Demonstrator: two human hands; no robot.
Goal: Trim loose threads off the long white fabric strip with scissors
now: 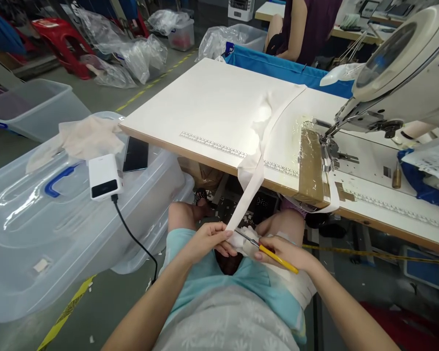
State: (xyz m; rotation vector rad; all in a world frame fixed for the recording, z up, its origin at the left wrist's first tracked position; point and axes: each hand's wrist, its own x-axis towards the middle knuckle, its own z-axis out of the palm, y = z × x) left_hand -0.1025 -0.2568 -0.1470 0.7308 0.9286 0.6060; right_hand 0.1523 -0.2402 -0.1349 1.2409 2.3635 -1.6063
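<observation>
Over my lap, my left hand [214, 239] pinches the lower end of a pale fabric strip [247, 197]. The strip runs up over the table edge and lies in a curve across the white tabletop. My right hand [283, 251] is closed round yellow-handled scissors [278, 258], seen edge-on. Their dark metal blades point left and lie close to the strip's end beside my left fingers; I cannot tell whether they touch it. Pale crumpled fabric [248, 243] lies under the blades, between my hands.
A sewing machine [398, 78] stands on the right of the white table [190, 105]. On the left, a lidded plastic bin [18, 214] bears a power bank [104, 170], a phone [136, 154] and pale cloth [91, 136]. Another person [310, 29] sits behind a blue fabric bin [278, 63].
</observation>
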